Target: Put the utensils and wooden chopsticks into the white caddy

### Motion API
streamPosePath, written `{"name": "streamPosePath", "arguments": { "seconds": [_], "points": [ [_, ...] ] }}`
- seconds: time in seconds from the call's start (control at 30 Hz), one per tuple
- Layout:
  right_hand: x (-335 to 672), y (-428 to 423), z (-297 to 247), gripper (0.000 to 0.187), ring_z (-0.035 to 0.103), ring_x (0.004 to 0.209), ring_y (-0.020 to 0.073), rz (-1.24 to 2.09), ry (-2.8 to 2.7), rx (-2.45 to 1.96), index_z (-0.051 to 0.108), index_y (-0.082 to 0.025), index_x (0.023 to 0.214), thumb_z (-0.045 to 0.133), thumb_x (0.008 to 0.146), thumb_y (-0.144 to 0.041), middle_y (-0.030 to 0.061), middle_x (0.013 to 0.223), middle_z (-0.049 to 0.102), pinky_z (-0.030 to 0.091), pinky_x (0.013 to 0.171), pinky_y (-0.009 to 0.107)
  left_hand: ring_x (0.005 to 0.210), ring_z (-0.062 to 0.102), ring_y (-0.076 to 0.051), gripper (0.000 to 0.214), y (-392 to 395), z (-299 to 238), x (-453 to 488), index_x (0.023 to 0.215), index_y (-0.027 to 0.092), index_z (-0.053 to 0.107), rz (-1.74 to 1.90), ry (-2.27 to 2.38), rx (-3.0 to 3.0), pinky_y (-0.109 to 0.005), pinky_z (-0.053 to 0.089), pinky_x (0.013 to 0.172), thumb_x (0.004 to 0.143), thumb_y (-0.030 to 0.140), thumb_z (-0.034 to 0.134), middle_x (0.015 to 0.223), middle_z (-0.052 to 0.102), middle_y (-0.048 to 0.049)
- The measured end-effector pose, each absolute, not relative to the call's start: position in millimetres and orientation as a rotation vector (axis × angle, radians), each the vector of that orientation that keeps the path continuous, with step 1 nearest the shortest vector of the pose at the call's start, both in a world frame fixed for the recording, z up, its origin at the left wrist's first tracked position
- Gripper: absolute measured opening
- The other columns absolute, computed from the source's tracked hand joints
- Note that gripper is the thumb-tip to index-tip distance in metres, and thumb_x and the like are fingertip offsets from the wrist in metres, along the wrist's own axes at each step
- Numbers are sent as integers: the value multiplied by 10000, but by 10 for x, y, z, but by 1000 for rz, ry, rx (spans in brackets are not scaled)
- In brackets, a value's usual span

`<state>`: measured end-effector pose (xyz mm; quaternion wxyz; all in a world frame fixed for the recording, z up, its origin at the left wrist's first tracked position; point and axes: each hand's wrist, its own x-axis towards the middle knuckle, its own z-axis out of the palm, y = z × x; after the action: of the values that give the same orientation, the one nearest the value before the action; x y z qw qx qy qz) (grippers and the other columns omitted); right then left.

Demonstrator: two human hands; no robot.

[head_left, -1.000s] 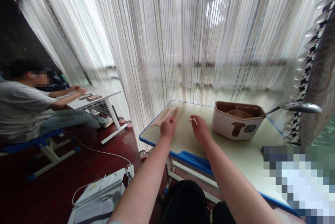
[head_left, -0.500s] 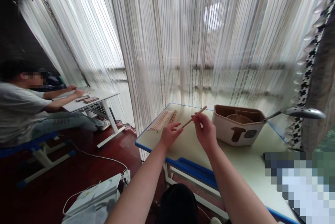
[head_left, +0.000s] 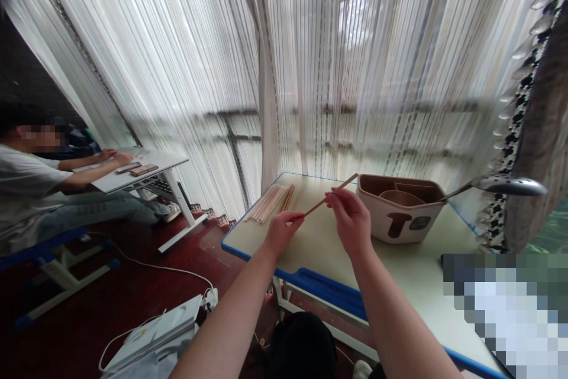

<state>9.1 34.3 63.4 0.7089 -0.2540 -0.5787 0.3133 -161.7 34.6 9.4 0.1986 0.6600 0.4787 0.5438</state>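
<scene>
A wooden chopstick (head_left: 316,207) is held slantwise above the table, its upper end pointing to the right and away from me. My left hand (head_left: 283,230) pinches its lower end between thumb and fingers. Higher up, around its middle, my right hand (head_left: 350,213) grips it with the fingertips. Beyond my left hand lies a row of pale chopsticks (head_left: 267,203), with a few darker chopsticks (head_left: 287,198) alongside. Close to my right hand stands a brown and white utensil holder (head_left: 377,219) with compartments.
A slotted metal skimmer (head_left: 510,185) leans out of the holder's right side. The pale table (head_left: 399,272) has a blue edge. Sheer curtains (head_left: 310,71) hang behind it. At left, a person (head_left: 31,184) sits at another table (head_left: 164,161). A cable (head_left: 151,259) crosses the floor.
The fingers of my left hand have closed on the chopstick's lower end; before, they were spread beside it. My right hand keeps hold of the chopstick. The view has shifted slightly.
</scene>
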Motion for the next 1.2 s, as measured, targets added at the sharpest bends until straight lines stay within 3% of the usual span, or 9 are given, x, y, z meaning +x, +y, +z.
{"name": "streamPosePath", "arguments": {
  "seconds": [0.43,0.6,0.73,0.93,1.2],
  "points": [
    [99,308,695,145,627,848,187,868,-1221,-615,659,-207,878,619,755,-272,52,901,686,505,788,362,771,628,-144,137,414,17,-1594,882,195,656,1505,1494,2188,-282,517,732,805,234,549,854,681,-30],
    [84,352,678,139,625,853,183,867,-1206,-593,661,-215,875,621,750,-261,40,906,685,501,789,354,896,624,-179,194,450,-1,-1542,977,202,635,1514,1571,2342,-339,501,828,822,232,522,949,677,-48],
    [141,342,726,159,624,854,186,868,-1153,-642,665,-201,877,610,756,-288,45,891,689,491,797,358,909,622,-175,229,400,73,-1384,1031,209,616,1531,1459,2412,-323,507,817,852,239,477,973,669,-56],
    [328,329,1015,225,624,818,186,791,-1078,-754,658,-182,896,600,753,-346,61,867,690,492,767,353,813,637,-178,208,429,344,-993,954,200,636,1555,1363,2395,-306,523,748,853,251,462,884,683,-63],
    [900,325,1867,181,631,850,170,662,-1281,-616,628,-226,903,597,751,-319,38,881,676,510,789,334,761,647,-158,173,602,1150,-308,910,201,649,1652,1101,2084,-275,541,706,793,270,543,868,689,-39]
  ]
}}
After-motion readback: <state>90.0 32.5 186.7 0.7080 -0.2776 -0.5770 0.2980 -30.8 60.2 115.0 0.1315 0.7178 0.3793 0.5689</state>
